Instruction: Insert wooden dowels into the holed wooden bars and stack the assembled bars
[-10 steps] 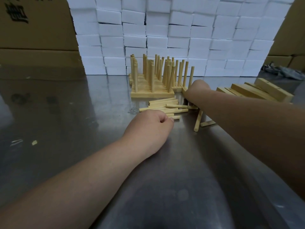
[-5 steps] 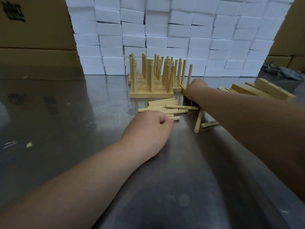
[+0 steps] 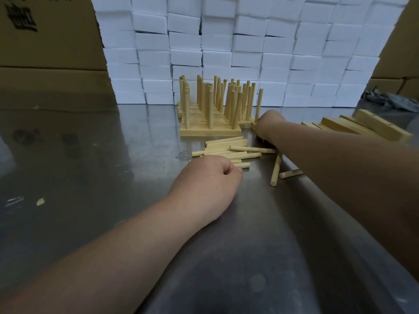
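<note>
Your left hand (image 3: 208,177) rests on the steel table (image 3: 90,177) at the near edge of the loose dowels (image 3: 226,150). Its fingers are curled under, and I cannot tell whether they hold a dowel.

Your right hand (image 3: 269,125) is farther off, at the right end of the assembled bars (image 3: 210,131), just beside a single upright dowel (image 3: 259,105). Its fingers are hidden behind the wrist, so the grip cannot be determined.

The assembled bars stand packed together at centre far, their dowels upright or slightly tilted. The loose dowels lie flat just near of them. Two stray dowels (image 3: 275,171) lie partly under your right forearm. Bars without dowels (image 3: 367,125) are heaped at far right. White foam blocks (image 3: 226,41) are stacked behind.
</note>
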